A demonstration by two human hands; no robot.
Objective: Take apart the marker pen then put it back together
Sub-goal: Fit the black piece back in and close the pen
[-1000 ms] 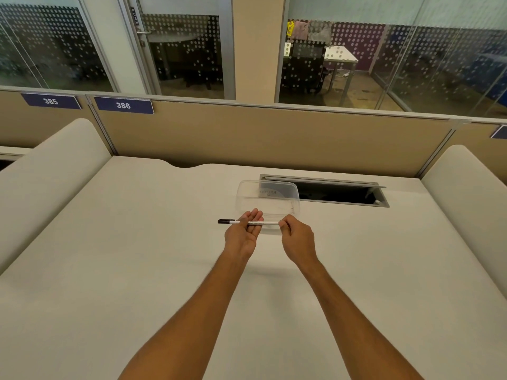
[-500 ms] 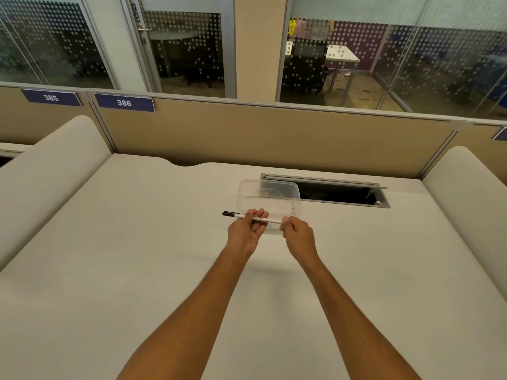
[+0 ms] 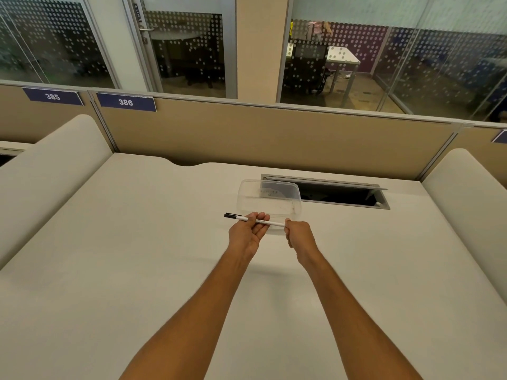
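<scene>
Just short of the clear box [image 3: 270, 198] on the worktop [image 3: 137, 242], the left hand [image 3: 248, 233] lies palm-up, grip slack, cradling the marker pen [image 3: 270, 222], whose white end the right hand [image 3: 299, 237] pinches in its grip.

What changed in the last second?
The marker pen tilted from level: its black cap end rose to the left. The left hand loosened, so the pen now lies across its opened fingers. The right hand still pinches the white end. Cap still on; clear container unmoved.
</scene>
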